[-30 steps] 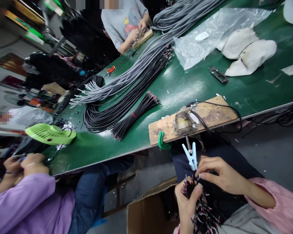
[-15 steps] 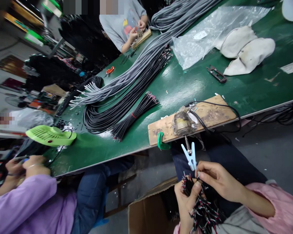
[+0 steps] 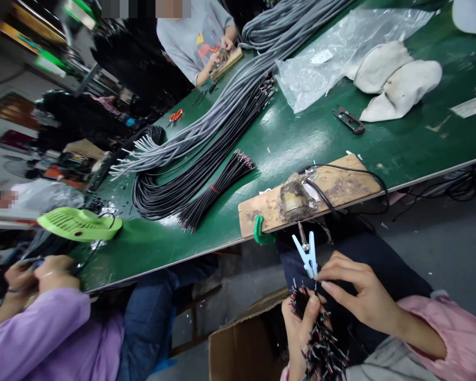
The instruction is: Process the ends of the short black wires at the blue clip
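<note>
Has a bare right hand (image 3: 357,291) and a bare left hand (image 3: 301,323); wears a loose, puffed, pale-pink fabric sleeve (image 3: 446,328) on the right forearm, matching pink cloth at the left wrist, plain grey cloth (image 3: 392,362) and dark navy trousers (image 3: 384,272).

My L hand (image 3: 299,330) hides pt of the wire bundle (image 3: 326,346); it & cardboard box (image 3: 238,349) run off btm edge. Wire end (image 3: 316,286) by my R hand (image 3: 360,291) too tiny to tell. Purple sleeve (image 3: 43,320) cut off, lower L.
</note>
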Tool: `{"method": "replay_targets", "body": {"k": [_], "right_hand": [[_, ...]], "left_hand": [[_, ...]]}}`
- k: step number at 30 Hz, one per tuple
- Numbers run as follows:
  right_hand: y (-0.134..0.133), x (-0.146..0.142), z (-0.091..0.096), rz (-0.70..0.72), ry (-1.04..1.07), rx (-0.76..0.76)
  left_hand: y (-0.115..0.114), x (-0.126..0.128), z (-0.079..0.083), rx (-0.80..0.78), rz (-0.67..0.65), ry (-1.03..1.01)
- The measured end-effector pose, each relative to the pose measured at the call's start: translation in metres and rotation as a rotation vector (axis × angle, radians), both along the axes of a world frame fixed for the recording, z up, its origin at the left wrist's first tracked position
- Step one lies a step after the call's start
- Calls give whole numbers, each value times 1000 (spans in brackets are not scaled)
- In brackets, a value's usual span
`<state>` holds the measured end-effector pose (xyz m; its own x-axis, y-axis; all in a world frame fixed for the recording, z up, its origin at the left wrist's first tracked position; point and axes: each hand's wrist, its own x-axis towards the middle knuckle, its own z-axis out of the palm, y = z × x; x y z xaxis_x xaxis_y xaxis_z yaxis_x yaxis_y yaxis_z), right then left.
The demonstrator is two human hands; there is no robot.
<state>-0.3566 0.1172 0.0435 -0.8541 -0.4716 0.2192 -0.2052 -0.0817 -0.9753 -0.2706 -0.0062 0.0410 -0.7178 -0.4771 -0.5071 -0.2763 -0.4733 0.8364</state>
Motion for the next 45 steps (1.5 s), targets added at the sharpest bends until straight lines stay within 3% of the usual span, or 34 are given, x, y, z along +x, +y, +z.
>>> {"method": "replay_targets", "body": {"k": [9, 18, 25, 27, 31, 34, 39, 45], "right_hand": [[-1, -2, 6, 64, -20, -27], [-7, 6, 0, -87, -53, 13], [-4, 0, -8, 97, -316, -6], [-6, -1, -8, 97, -269, -38], [-11, 0, -6, -61, 2, -75], [-13, 2, -3, -112, 120, -77], [-12, -3, 0, -40, 84, -102], [-8, -10, 4, -30, 43, -93]], "left_hand": [[-1, 6, -3, -30, -44, -23], [-3, -4, -2, -32, -23, 29], [-4, 0, 0, 21, 37, -15], [-4, -1, 2, 0, 17, -43], [-2, -5, 6, -73, -10, -71], [-2, -7, 13, -38, -21, -89], [-6, -11, 25, 48, -56, -72], [-6, -13, 23, -4, -26, -61]]}}
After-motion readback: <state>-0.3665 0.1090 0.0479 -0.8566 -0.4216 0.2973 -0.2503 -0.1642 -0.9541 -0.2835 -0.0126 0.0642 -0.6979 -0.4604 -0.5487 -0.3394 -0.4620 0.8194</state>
